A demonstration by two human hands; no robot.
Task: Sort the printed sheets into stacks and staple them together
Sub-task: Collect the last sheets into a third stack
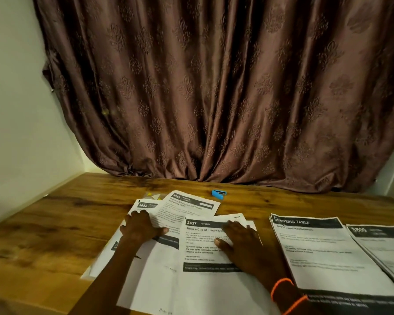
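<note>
A wooden desk (62,214) runs up to a brown patterned curtain (214,87) that hangs down onto its far edge, with a pale wall (16,110) along its left edge. Loose printed sheets lie fanned and overlapping near the middle of the front edge. The left hand (141,228) rests flat on the sheets at the left of that spread, its fingers (143,215) straight and released, lying over a sheet numbered 2652 (143,205) and the lower left of a tilted sheet numbered 3565 (191,204). The right hand (243,242) lies flat on a sheet numbered 2437 (200,242), headed "Kitchen", fingers extended and released, grasping nothing; the thumb points left across the printed text. Orange bands (282,286) circle the right wrist. Further plain-looking sheets lie under both forearms toward the front edge. Toward the right edge of the desk, apart from the spread, sits a squared stack headed "Dressing Table" (316,248), and just beside it, partly cut off by the picture's edge, another stack (382,244) with a dark header. A small blue stapler (218,193) lies near the far edge of the desk, beyond the sheets and close to the curtain's hem, touched by neither hand. Something yellow and clear (155,196) peeks out behind the far-left sheets; what it is cannot be told.
</note>
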